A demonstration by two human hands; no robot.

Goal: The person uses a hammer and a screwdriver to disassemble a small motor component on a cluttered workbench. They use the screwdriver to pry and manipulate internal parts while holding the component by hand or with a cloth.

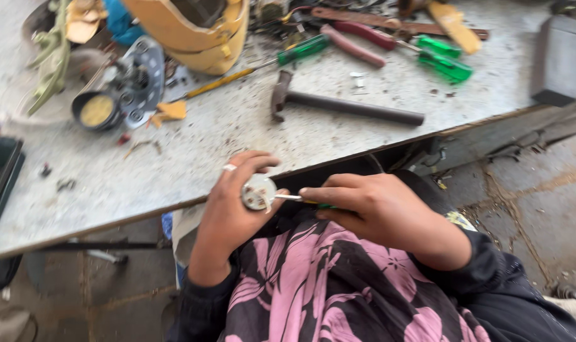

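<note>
Right hand (380, 212) closes its grip on a green-handled screwdriver (300, 200), tip touching the round white part (258, 191). Left hand (234, 202) clasps that part; a hammer (339, 104) lies on the table (237, 126) at 12 o'clock.

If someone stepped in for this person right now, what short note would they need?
Left hand: grips a small round white part over the lap.
Right hand: holds a green-handled screwdriver, its tip on the part.
On the bench: hammer, more screwdrivers, pliers.
Done: tool is set on the part.
Left: the work on the part; how far along, cannot tell.
</note>
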